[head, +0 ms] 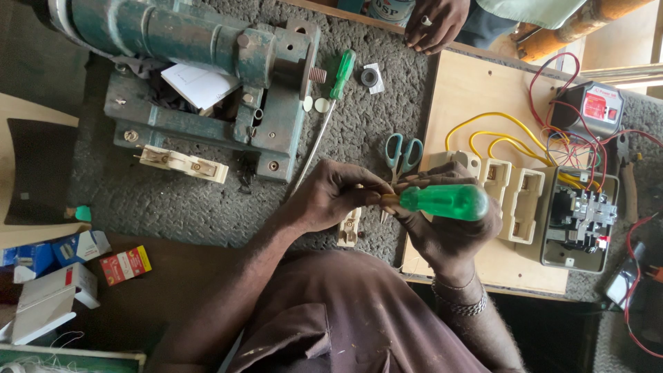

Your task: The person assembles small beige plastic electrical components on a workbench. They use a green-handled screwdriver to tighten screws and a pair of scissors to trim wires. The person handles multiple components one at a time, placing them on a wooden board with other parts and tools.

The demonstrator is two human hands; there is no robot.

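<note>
grey open enclosure [549, 228]: metal switchgear inside, on plywood board [469, 90]
bench [359, 138]: rough grey mat
right hand [449, 228]: gripping green-handled screwdriver [442, 202]
left hand [338, 195]: pinching its shaft

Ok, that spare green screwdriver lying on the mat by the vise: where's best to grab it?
By my judgement, take the spare screwdriver at its green handle, coming from above: the handle is thick and exposed, while the thin shaft lies flat on the mat beside the vise.

Both hands close together — left hand [338, 197] pinching with its fingers, right hand [449, 231] fisted (bracelet at wrist).
</note>
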